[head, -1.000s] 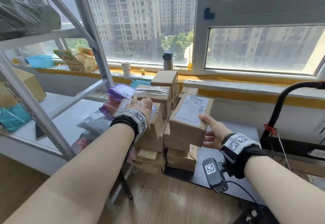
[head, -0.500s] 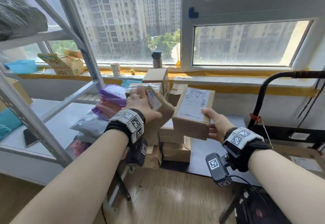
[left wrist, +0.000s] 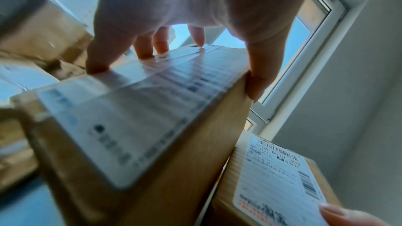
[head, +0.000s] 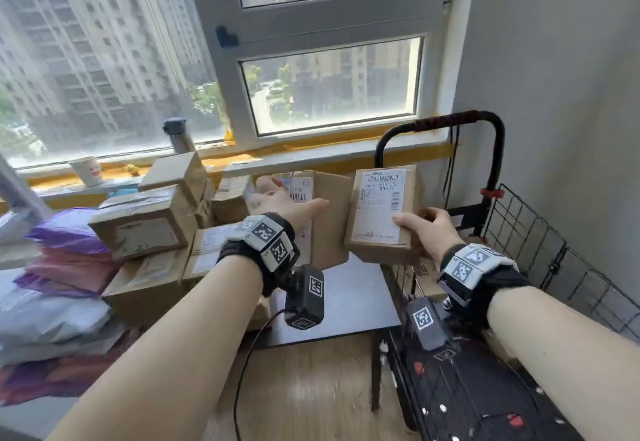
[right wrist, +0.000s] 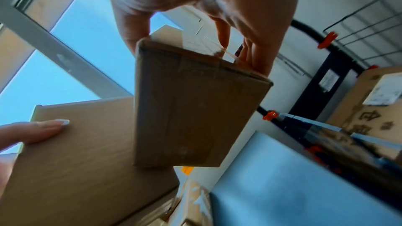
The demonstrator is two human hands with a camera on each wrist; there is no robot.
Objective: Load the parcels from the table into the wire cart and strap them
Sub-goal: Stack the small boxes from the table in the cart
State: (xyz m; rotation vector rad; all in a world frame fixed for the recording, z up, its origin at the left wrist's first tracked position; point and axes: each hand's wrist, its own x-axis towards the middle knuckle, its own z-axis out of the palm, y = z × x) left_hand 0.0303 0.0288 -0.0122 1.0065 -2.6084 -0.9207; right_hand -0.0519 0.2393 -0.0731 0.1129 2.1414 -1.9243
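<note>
My left hand [head: 286, 202] grips a brown cardboard parcel [head: 327, 218] with a white label, fingers on the labelled face and thumb on its right edge [left wrist: 260, 76]. My right hand [head: 424, 227] holds a smaller labelled parcel [head: 379, 213] by its lower right corner, thumb on the label. Both parcels hang side by side in the air above the table's [head: 346, 296] right end. The black wire cart [head: 526, 232] with its looped handle [head: 440, 125] stands just right of them. In the right wrist view the small parcel [right wrist: 191, 109] is pinched at its top end.
A pile of cardboard parcels [head: 145, 229] and soft mailer bags [head: 65, 253] fills the table's left part. A flask [head: 180, 135] and paper cup [head: 86, 171] stand on the windowsill. One box [right wrist: 378, 102] lies inside the cart. A grey wall [head: 561, 59] rises behind the cart.
Both hands lifted their parcels off the pile and carried them right, toward the cart. My view swung right, so the cart's wire side is now in sight.
</note>
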